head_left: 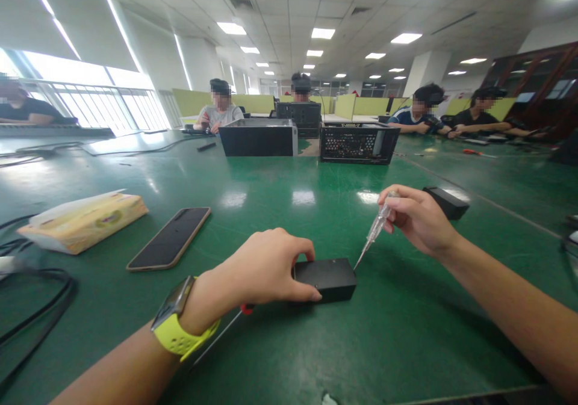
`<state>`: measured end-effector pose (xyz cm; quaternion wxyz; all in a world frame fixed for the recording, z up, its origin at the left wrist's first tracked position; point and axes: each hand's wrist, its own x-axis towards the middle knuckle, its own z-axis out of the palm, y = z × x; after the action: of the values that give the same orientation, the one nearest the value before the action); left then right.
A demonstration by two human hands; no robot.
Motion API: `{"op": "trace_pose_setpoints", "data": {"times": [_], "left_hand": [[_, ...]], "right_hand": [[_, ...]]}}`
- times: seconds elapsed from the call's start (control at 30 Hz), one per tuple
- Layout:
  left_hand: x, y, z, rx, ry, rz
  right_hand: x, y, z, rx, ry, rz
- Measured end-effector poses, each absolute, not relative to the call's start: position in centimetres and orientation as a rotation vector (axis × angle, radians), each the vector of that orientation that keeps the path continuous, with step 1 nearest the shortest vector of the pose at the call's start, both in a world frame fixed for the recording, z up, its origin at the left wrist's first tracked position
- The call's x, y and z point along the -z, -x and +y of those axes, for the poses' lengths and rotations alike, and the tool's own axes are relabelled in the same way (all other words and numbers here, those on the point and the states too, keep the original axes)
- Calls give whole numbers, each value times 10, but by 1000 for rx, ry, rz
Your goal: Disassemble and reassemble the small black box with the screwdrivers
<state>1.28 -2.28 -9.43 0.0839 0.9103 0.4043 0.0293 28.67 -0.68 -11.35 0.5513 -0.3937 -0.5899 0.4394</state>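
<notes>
Box (334, 277), oblong, matte black, is clasped at its left end by the left hand (271, 263) on the green surface (280, 215), long axis left-right; clear-handled screwdriver (377, 227) is gripped in right hand (418, 215) fingers, tip at box's right end, contact unclear.

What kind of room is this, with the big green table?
It looks like an office, perhaps used as a workshop. Low yellow-green partitions stand at the back, a dark case with a perforated side sits on the big green table, and the right hand holds a clear screwdriver.
</notes>
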Motion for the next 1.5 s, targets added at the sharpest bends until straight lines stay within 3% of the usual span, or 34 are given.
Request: {"op": "trace_pose_setpoints", "data": {"times": [0.47,0.87,1.23,1.5], "left_hand": [[95,-13,-22,-89,-2702,1214],[97,-11,-22,-119,-2732,1182],[96,-8,-23,-141,-2695,1154],[99,-10,-22,-170,-2697,1165]], "right_hand": [[113,-292,-5,-1126,987,-1377],[132,-314,14,-1490,1477,-1523],[156,-303,21,-1778,1257,-1523],[148,-318,25,-1721,1218,-1453]]}}
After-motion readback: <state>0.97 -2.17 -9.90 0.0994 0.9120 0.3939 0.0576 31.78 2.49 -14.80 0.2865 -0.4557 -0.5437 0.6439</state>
